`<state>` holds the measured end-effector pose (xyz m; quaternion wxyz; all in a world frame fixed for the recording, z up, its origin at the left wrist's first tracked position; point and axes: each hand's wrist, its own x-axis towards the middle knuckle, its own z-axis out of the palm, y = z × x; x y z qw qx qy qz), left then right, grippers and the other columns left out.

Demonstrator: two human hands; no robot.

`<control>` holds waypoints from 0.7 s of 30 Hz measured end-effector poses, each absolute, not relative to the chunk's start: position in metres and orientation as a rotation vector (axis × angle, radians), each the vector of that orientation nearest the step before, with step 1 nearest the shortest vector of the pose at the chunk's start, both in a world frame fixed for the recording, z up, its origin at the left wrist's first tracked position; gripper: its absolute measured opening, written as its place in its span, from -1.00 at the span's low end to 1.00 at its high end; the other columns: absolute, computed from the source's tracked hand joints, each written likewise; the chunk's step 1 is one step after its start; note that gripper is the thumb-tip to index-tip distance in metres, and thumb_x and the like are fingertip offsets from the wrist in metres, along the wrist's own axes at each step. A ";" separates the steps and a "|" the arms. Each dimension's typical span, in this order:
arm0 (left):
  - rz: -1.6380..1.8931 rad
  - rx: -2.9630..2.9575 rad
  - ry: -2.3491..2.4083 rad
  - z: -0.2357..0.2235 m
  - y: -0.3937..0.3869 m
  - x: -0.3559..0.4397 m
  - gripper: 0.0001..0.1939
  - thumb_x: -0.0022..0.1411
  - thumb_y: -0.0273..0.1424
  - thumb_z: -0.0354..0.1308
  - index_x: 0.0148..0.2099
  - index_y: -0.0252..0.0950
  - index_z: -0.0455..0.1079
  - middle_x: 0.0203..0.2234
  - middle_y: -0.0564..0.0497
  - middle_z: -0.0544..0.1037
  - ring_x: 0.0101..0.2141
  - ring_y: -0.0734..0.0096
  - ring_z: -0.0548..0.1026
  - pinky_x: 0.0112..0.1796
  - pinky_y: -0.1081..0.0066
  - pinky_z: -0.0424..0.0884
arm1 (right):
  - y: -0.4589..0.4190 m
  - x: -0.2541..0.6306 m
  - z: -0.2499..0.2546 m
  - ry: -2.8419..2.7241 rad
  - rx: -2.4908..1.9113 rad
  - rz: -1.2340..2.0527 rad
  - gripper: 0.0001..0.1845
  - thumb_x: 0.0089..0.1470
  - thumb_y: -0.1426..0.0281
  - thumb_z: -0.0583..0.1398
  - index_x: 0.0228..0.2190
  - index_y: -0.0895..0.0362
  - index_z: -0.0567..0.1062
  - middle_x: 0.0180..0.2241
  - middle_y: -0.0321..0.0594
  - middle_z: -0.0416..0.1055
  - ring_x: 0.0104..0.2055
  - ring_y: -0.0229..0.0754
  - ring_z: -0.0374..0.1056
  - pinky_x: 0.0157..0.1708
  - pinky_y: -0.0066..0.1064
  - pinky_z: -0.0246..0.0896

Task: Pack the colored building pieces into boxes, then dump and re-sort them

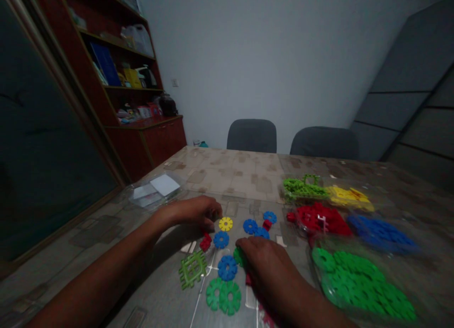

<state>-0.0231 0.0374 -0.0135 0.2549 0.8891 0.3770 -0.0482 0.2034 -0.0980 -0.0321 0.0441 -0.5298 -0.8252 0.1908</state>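
Note:
My left hand (203, 211) hovers at the left edge of a yellow notched disc (225, 224), its fingers bent and apart from the thumb, with nothing visible between them. Under the fingers of my right hand (267, 257) is a green notched disc (239, 257), mostly covered by the hand. A blue disc (221, 240) lies below the yellow one beside a red piece (205, 242). Further down are another blue disc (227, 268) and two overlapping green discs (230, 297). A light green lattice square (192, 269) sits to the left. Beyond my right hand are several blue discs (250, 226) around a red piece (267, 225).
On the right, clear trays hold light green (305, 188), yellow (349, 197), red (324, 219), blue (383, 233) and green pieces (365, 283). A clear tray with white cards (165, 185) lies at left. Two grey chairs (251, 135) stand behind the patterned table (227, 169).

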 end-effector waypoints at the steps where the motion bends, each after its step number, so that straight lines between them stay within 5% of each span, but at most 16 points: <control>1: -0.125 2.411 1.039 -0.012 0.038 -0.026 -0.69 0.12 -0.47 0.31 -0.05 -0.26 0.47 -0.26 0.03 0.58 -0.27 0.33 0.53 -0.29 0.47 0.39 | -0.098 0.204 -0.032 -2.517 -1.616 0.574 -0.59 -0.05 0.63 0.24 -0.12 0.12 0.51 -0.11 -0.15 0.54 -0.12 -0.06 0.44 -0.20 -0.34 0.20; 13: -0.140 2.454 1.091 -0.018 0.040 -0.022 -0.68 0.09 -0.47 0.32 -0.06 -0.30 0.49 -0.18 -0.04 0.57 -0.21 0.28 0.52 -0.23 0.45 0.40 | -0.115 0.148 -0.057 -2.707 -0.901 0.191 -0.71 0.25 0.44 0.14 0.01 0.20 0.41 0.02 -0.06 0.46 0.02 -0.02 0.35 -0.06 -0.24 0.30; 17: -0.155 2.490 1.070 -0.015 0.038 -0.020 -0.70 0.12 -0.47 0.29 -0.05 -0.34 0.49 -0.15 -0.09 0.56 -0.21 0.29 0.52 -0.20 0.45 0.39 | -0.106 0.126 -0.064 -2.679 -0.902 0.101 -0.59 0.27 0.41 0.10 0.11 0.29 0.34 0.10 0.10 0.40 0.08 0.08 0.33 0.00 -0.11 0.31; 21: -0.153 2.502 1.069 -0.017 0.038 -0.019 -0.71 0.11 -0.48 0.27 -0.07 -0.32 0.50 -0.14 -0.08 0.56 -0.19 0.27 0.52 -0.19 0.46 0.39 | -0.097 0.117 -0.059 -2.717 -1.013 0.177 -0.63 0.22 0.38 0.15 0.00 0.32 0.46 -0.04 0.12 0.47 0.05 0.12 0.33 0.07 -0.02 0.27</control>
